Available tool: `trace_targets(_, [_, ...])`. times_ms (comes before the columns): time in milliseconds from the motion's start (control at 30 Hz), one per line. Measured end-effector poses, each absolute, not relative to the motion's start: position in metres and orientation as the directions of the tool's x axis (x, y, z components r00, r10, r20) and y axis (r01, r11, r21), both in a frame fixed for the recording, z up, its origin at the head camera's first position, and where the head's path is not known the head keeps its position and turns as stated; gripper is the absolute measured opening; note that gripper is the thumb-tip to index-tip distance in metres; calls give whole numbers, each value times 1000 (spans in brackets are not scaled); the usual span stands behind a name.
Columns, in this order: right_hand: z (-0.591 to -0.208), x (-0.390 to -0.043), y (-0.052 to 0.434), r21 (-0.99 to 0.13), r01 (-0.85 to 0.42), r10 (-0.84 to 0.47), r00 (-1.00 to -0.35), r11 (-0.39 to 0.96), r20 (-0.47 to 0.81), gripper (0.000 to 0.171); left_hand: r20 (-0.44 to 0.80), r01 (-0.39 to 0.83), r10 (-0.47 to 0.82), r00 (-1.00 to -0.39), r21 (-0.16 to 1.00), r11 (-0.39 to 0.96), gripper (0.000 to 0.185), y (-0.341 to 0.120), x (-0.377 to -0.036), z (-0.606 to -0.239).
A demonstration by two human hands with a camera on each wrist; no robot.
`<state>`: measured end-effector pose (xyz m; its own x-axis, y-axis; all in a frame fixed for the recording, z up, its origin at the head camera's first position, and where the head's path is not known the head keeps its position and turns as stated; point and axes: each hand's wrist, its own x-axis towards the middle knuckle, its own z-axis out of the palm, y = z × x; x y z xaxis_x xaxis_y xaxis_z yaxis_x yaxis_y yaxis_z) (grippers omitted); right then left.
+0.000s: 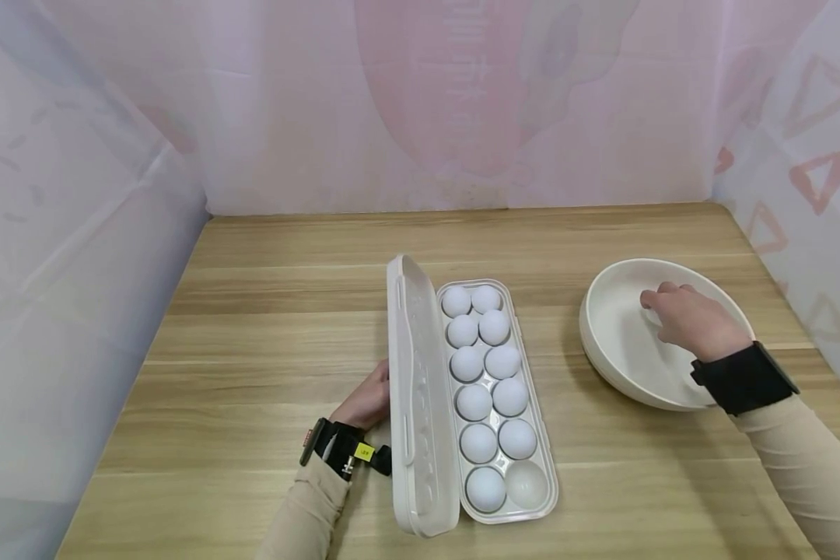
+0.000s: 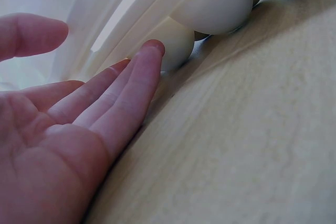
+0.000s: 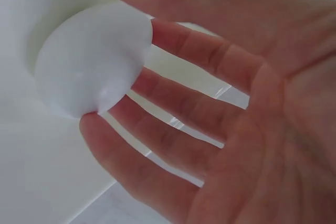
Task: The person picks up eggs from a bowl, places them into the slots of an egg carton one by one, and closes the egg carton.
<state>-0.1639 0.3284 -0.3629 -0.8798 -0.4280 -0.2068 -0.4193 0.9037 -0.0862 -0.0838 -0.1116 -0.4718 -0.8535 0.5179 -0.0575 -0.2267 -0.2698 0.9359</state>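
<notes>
An open white egg carton (image 1: 550, 467) lies mid-table, its lid (image 1: 416, 404) standing up on the left side. Several white eggs (image 1: 493, 327) fill the cups, and the front right cup (image 1: 527, 482) holds none. My left hand (image 1: 374, 393) rests open against the outside of the lid, straight fingers (image 2: 131, 82) touching its moulded bumps (image 2: 210, 3). My right hand (image 1: 654, 307) reaches into a cream bowl (image 1: 619, 350) at the right. There its spread fingers (image 3: 199, 51) and thumb hold a white egg (image 3: 92, 59) at their tips, low over the bowl's floor (image 3: 31, 171).
The wooden table (image 1: 266, 327) is walled by pale cloth on the left, back and right. The bowl sits close to the right cloth wall. Both wrists wear black straps.
</notes>
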Motion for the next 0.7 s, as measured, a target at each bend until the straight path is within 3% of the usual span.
trace_targets(700, [-371,-170,330,-144,-396,-417,-890,907,-185,29,-74,-254,512,-856,922,-292,24,-112,-83,-473])
